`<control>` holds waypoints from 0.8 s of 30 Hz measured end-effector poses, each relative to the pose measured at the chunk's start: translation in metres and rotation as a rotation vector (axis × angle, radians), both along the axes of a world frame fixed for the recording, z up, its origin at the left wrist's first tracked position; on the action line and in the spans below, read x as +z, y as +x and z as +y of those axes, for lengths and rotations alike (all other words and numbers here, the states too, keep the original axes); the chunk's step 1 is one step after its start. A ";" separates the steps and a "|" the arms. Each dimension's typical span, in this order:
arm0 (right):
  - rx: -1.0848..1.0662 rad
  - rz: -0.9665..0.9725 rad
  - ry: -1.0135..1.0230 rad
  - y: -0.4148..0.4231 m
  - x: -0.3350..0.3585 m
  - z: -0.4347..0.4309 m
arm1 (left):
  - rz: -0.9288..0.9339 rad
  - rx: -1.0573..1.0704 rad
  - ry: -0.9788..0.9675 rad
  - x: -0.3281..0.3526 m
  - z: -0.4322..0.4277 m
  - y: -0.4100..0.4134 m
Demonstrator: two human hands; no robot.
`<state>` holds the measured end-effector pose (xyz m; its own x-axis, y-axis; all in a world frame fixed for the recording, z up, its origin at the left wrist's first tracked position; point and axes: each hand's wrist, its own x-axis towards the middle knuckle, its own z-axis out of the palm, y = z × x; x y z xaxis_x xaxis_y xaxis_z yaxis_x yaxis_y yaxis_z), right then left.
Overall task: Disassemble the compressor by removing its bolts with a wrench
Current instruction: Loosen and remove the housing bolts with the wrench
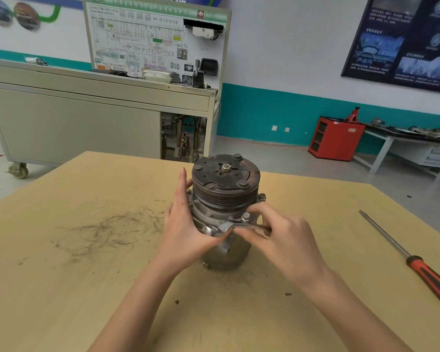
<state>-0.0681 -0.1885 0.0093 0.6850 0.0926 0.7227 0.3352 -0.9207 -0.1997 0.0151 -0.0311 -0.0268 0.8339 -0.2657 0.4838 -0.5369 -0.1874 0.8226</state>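
Note:
The compressor stands upright on the tan table, its rusty pulley disc facing up with a nut at the centre. My left hand wraps the compressor's left side, thumb near the wrench head. A silver wrench lies across the front flange, its head by my left thumb. My right hand grips the wrench's handle from the right. A flange bolt sticks up just above the wrench. Another bolt shows on the flange's right side.
A long screwdriver with a red and black handle lies on the table at the right. Dark scuff marks cover the table's left part. Beyond the table stand a grey wheeled training cabinet, a red tool cabinet and a workbench.

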 end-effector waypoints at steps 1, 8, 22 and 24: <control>-0.015 -0.008 -0.007 0.000 0.001 0.001 | -0.003 0.003 0.002 0.000 0.000 0.000; 0.051 -0.092 0.188 -0.004 0.034 -0.006 | -0.015 0.005 0.009 -0.003 0.001 0.003; -0.620 0.967 0.283 0.029 -0.056 -0.153 | 0.004 0.229 0.079 -0.005 -0.005 -0.012; -0.613 0.956 0.275 0.034 -0.063 -0.155 | 0.022 0.216 0.062 -0.006 -0.001 -0.008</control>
